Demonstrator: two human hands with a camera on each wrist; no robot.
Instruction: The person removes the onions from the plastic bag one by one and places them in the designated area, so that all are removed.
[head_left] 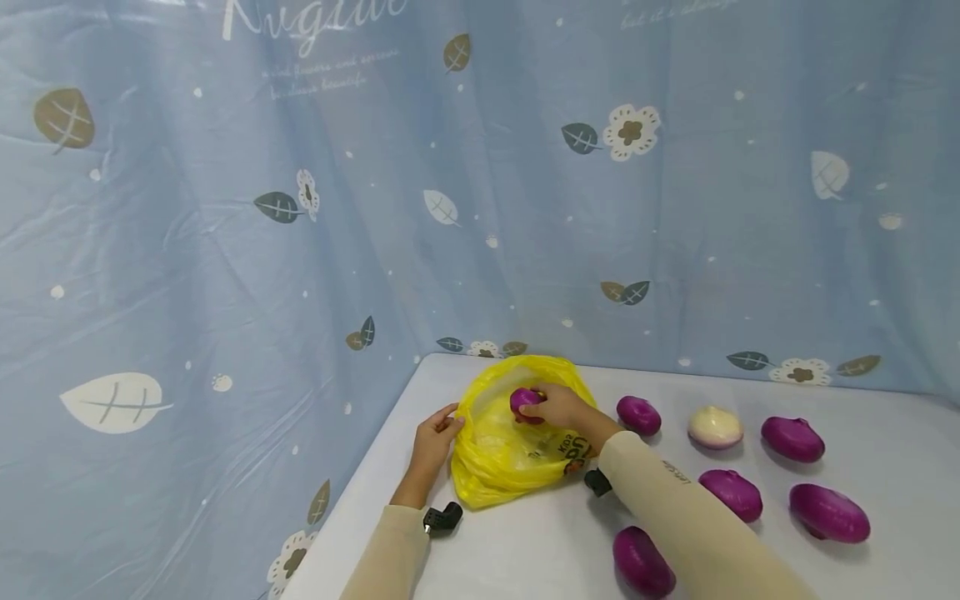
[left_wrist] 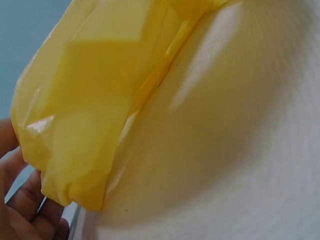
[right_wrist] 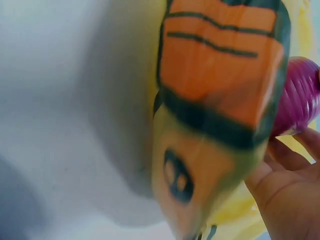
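Note:
A yellow plastic bag (head_left: 480, 471) lies on the table with its mouth spread wide. My left hand (head_left: 432, 442) holds the bag's left rim; in the left wrist view its fingers (left_wrist: 27, 197) are at the yellow film (left_wrist: 90, 115). Inside the mouth, my right hand (head_left: 562, 407) grips a red onion (head_left: 525, 405) between thumb and fingers. The same purple onion (right_wrist: 298, 97) shows at the right edge of the right wrist view, partly hidden behind the bag's printed side (right_wrist: 215, 75).
Right of the bag lie several more red onions, among them one by the bag (head_left: 639, 415) and one near the front (head_left: 642, 562). A pale onion (head_left: 716, 427) sits among them. A blue patterned curtain (head_left: 525, 208) hangs behind the white table (head_left: 525, 550).

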